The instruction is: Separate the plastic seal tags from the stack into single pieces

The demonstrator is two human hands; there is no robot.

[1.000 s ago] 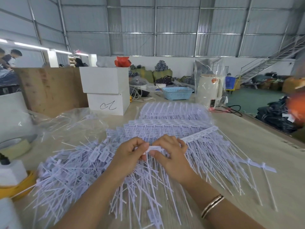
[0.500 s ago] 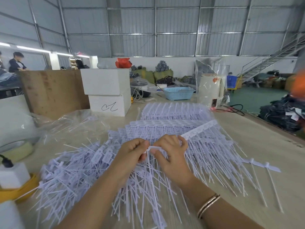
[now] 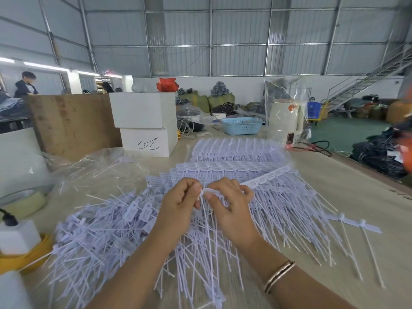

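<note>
A joined strip of white plastic seal tags [image 3: 265, 179] runs from my hands up to the right, its thin tails hanging toward me. My right hand [image 3: 230, 202] grips the strip's near end. My left hand [image 3: 181, 205] pinches the end tag [image 3: 201, 194] of that strip between thumb and fingers; the two hands touch. Under them lies a stack of joined tag strips [image 3: 236, 161], fanned over the table. A heap of loose single tags [image 3: 107, 233] spreads to the left.
Two stacked white boxes [image 3: 146, 123] and a wooden board [image 3: 71, 121] stand at the back left. A blue basket [image 3: 242, 126] and a bagged white appliance [image 3: 285, 118] stand behind the stack. Crumpled clear plastic [image 3: 93, 166], tape rolls [image 3: 24, 259] lie left. Two joined tags [image 3: 354, 224] lie right.
My hands stay together at the strip's end; the left thumb has bent the end tag downward a little. The camera has tilted slightly.
</note>
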